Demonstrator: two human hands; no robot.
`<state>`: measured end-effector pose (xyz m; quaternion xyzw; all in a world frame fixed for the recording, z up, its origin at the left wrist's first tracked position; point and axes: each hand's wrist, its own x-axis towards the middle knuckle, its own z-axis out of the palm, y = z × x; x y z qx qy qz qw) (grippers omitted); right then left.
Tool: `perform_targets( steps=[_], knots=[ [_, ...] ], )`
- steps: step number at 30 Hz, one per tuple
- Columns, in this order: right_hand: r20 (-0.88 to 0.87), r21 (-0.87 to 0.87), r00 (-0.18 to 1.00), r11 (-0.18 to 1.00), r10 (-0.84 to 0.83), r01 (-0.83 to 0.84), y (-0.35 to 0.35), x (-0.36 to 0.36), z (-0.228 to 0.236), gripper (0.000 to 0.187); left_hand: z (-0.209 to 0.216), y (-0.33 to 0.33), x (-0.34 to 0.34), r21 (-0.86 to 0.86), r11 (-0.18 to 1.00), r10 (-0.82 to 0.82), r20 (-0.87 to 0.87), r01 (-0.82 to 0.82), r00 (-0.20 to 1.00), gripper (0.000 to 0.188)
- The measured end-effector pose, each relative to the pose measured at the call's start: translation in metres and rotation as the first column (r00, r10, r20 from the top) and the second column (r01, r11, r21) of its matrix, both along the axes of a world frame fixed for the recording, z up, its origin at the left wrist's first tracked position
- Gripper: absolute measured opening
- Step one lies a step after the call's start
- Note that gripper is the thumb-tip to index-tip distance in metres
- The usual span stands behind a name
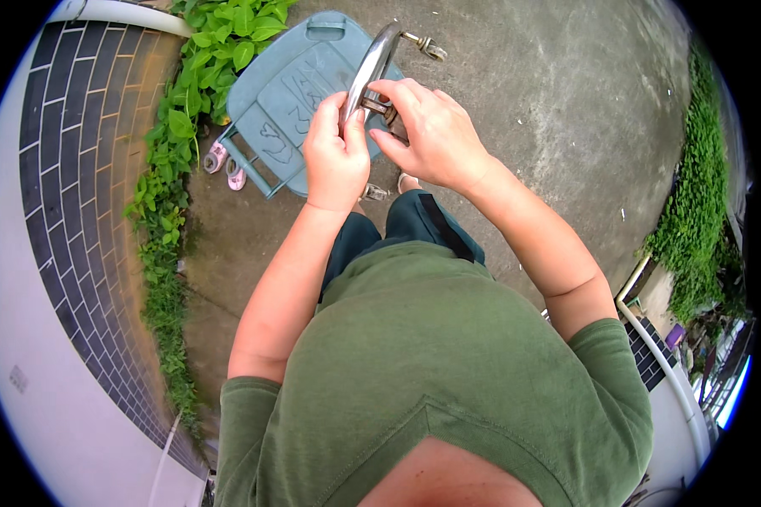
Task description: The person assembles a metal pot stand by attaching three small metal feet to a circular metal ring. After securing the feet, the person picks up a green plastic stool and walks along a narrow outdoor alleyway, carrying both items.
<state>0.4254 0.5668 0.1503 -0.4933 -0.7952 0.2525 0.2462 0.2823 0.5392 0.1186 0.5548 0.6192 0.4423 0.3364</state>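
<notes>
I stand looking down over my green shirt at both hands held out in front of me. My left hand [334, 156] grips the lower end of a curved shiny metal door handle [376, 55] that points up and away. My right hand [427, 131] closes on the same handle from the right, its fingers pinching a small dark fitting at the base. A short metal spindle with a small end piece [427, 45] sticks out sideways from the handle's top.
A grey-green plastic chair [292, 93] lies on the concrete ground [550, 93] below my hands, small pink shoes [224, 165] beside it. Leafy weeds [190, 110] run along a dark tiled wall [80, 160] on the left. More greenery [693, 211] edges the right.
</notes>
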Motion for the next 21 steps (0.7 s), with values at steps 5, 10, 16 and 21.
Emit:
perform_targets(
  steps=[5, 10, 16, 21],
  knots=[
    [-0.027, 0.098, 0.998, 0.993, -0.06, 0.062, -0.005, -0.006, -0.023, 0.02, -0.002, 0.001, 0.007, 0.009, 1.0, 0.024, 0.089, -0.025, 0.996, 0.018],
    [-0.507, -0.809, 0.719, 0.549, -0.474, -0.209, 0.01, -0.001, -0.033, 0.022, -0.008, -0.006, 0.001, -0.004, 1.0, -0.002, 0.099, 0.003, 0.995, 0.018],
    [-0.399, -0.912, 0.807, 0.279, -0.436, -0.3, 0.025, 0.015, -0.021, 0.031, -0.003, -0.013, 0.006, -0.042, 0.997, -0.061, 0.035, 0.063, 0.997, 0.02],
    [0.161, 0.182, 0.981, 0.973, 0.111, -0.14, 0.002, 0.016, 0.007, 0.041, 0.0, -0.007, 0.007, -0.051, 0.998, -0.022, 0.048, 0.024, 0.999, 0.02]
  ],
)
